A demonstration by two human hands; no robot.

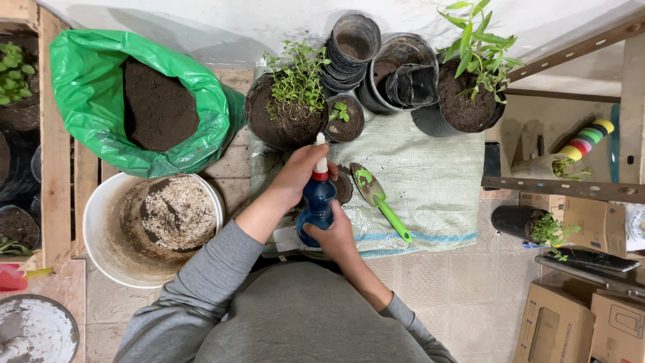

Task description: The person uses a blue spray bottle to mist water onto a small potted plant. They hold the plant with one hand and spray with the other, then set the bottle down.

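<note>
Centrally, near the middle of the frame, a blue spray bottle [316, 205] is held upright in both hands. The left hand [300, 171] is wrapped around the white and red spray head, seemingly so the top can be gripped or turned, while the right hand [336, 236] is closed around the bottle's lower body to steady it. Just to the right, a trowel with a green handle [383, 200] is laid on a pale woven sack [437, 181], which is spread over the floor, probably to catch spilled soil. Above it, a pot of leafy herbs [289, 107], a small seedling pot [345, 118] and a stack of empty black pots [351, 50] are kept within reach. At upper left, a green bag of soil [87, 87] is left open beside a white bucket [101, 222].
</note>
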